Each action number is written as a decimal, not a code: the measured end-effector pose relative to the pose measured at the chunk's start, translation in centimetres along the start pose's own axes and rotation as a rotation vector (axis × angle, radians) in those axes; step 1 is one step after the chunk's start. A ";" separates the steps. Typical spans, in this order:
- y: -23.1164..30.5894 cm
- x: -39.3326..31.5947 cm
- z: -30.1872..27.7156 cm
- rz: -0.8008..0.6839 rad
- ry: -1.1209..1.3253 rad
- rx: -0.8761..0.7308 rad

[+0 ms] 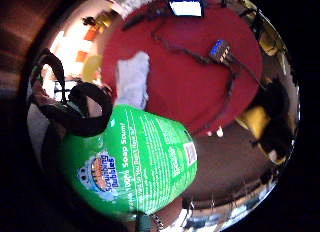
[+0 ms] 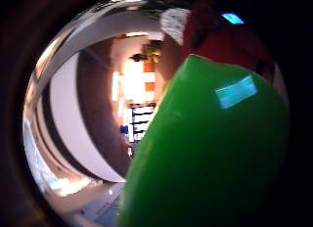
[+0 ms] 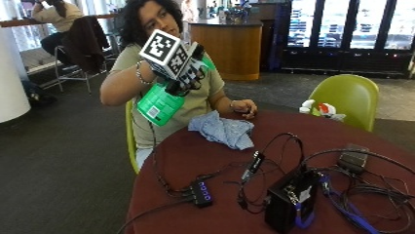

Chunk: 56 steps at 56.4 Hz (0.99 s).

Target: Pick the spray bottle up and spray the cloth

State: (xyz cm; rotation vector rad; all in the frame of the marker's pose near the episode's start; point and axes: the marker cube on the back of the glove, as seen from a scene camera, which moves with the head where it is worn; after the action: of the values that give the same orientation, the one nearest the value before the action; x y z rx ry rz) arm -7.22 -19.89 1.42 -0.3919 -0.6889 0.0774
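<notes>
The spray head of the green bottle (image 3: 160,105) was hidden behind the gloved right hand (image 3: 185,73), so the trigger and nozzle could not be made out. Whether a finger lay on the trigger could not be told. In the thumb-side palm view the bottle's body was cut off by the edge, and no label was shown. The near rim of the red table (image 3: 214,214) was cut off at the bottom of the outside view. The folds of the blue cloth (image 3: 222,129) were too small to be read.
</notes>
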 end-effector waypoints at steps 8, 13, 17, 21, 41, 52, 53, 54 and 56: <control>-0.5 -0.6 2.2 0.186 0.183 -0.216; -1.5 -0.6 3.7 0.291 0.281 -0.282; -2.3 -0.4 5.0 0.354 0.354 -0.338; -3.0 -0.2 6.6 0.408 0.404 -0.404; -5.4 3.7 13.5 0.643 0.670 -0.700; -5.5 4.0 14.0 0.648 0.651 -0.720; -5.5 3.8 13.8 0.639 0.643 -0.712; -5.6 3.6 13.6 0.629 0.634 -0.703; -5.6 3.0 13.2 0.608 0.620 -0.681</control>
State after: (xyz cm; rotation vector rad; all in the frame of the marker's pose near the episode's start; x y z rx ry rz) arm -13.57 -20.17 14.69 -1.2142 0.0613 0.2852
